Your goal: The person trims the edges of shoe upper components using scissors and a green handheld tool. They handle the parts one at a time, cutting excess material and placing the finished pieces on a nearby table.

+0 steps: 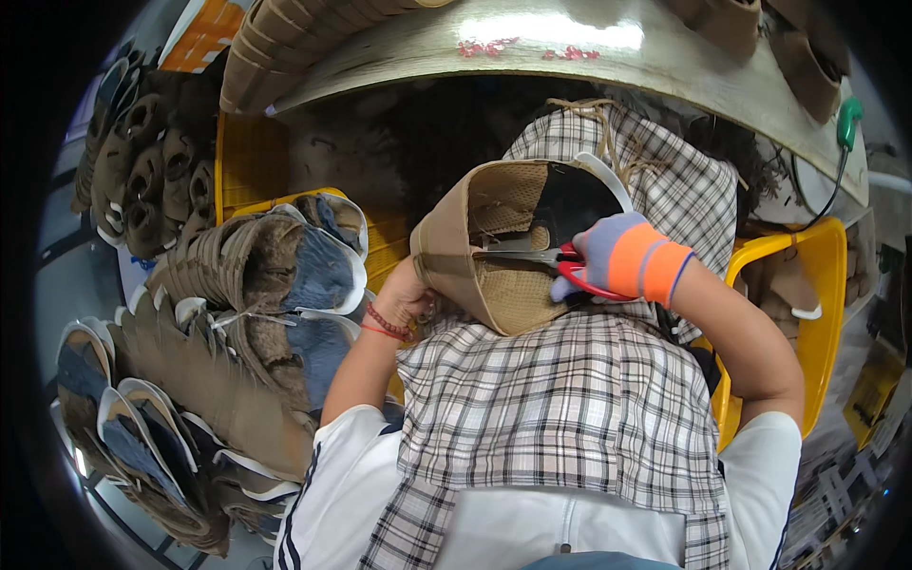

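A tan boot upper (445, 226) with a textured, partly black lining and a white stiff edge rests over my lap. Its wide opening faces up. My left hand (408, 288) grips its left side; some fingers are hidden behind the material. My right hand (629, 255), in an orange and grey glove, is closed on the red handles of a pair of scissors (529, 256). The blades reach left into the opening, close to the inner wall near my left hand. Whether they are biting into the lining, I cannot tell. A checked apron (560, 399) covers my lap.
Stacked boot uppers (204, 266) with fleecy and blue linings crowd my left side. Yellow baskets stand behind them (249, 157) and at my right (825, 313). A pale worktable (418, 47) curves across the far side. A green-handled tool (848, 122) hangs there by its cord.
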Demonstrator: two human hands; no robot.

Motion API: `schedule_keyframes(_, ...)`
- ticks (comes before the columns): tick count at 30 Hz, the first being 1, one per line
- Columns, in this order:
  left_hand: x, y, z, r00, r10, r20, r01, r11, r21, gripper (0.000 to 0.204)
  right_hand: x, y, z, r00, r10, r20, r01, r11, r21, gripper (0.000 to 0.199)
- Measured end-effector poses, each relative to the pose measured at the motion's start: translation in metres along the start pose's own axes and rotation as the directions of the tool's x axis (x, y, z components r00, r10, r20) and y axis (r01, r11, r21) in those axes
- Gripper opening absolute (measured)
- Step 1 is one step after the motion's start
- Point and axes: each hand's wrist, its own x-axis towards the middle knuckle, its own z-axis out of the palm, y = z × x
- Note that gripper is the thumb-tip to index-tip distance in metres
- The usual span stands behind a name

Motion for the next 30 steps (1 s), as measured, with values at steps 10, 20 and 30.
schedule_keyframes(10,0.091,-0.009,-0.024,0.858,0.388,0.336,-0.34,0.92,-0.195,0.036,0.02,0.083,0.044,0.711,-0.584,0.392,-0.276,0.281,0.919,0.076)
schedule_keyframes(20,0.095,-0.006,-0.029,0.866,0.321,0.384,-0.207,0.928,-0.31,0.036,0.047,0.091,0.004,0.839,-0.425,0.341,0.019,0.649,0.761,0.077)
schedule_keyframes(30,0.083,0.0,-0.028,0.828,0.455,0.327,-0.51,0.854,0.105,0.035,0.048,0.07,0.003,0.881,-0.349,0.32,0.037,0.724,0.688,0.068)
